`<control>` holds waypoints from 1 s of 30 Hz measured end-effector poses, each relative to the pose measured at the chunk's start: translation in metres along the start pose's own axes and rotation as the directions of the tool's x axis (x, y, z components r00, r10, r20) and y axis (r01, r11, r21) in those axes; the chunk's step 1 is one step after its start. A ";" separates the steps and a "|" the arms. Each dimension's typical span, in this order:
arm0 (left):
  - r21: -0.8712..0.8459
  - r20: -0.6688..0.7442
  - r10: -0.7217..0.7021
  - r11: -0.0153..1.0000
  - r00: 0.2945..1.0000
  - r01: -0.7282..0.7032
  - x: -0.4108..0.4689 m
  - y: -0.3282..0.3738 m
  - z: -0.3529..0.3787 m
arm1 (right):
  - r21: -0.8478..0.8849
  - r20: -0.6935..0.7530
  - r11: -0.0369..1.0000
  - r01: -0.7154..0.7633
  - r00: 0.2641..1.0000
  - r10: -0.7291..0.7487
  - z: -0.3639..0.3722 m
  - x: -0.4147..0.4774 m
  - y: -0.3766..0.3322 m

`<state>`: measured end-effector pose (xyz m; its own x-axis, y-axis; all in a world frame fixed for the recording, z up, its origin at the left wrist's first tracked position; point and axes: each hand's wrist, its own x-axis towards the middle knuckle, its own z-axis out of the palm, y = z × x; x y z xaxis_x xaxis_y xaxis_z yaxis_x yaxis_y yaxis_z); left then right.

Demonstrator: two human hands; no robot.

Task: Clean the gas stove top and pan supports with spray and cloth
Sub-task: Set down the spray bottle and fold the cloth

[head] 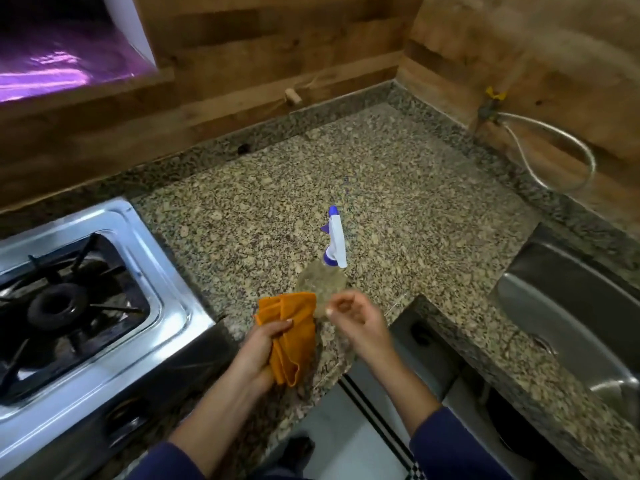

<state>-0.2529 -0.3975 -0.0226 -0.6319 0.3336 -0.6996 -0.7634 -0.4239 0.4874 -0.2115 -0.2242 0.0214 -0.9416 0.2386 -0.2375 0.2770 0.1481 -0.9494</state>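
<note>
Cloth gripped by left hand; right hand loosely curled.

Orange folded cloth; clear spray bottle with white-and-purple trigger head; speckled tan-and-black granite surface; silver steel gas stove.

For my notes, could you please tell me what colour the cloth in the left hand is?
Orange; the cloth shows best in the head view.

Glossy stainless stove top, matt black iron pan support, soft orange cloth, clear plastic spray bottle, speckled polished granite counter, wood-plank wall
</note>
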 end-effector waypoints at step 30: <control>0.547 0.257 -0.302 0.829 0.918 0.120 0.049 -0.215 0.307 | 0.111 -0.861 0.981 0.162 0.508 0.013 -0.332 -0.120 0.070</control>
<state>-0.1607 -0.0311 -0.0010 -0.3838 0.6505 -0.6555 -0.7815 0.1493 0.6058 -0.0154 0.0761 0.0513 -0.3100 0.9497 0.0436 0.0980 0.0775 -0.9922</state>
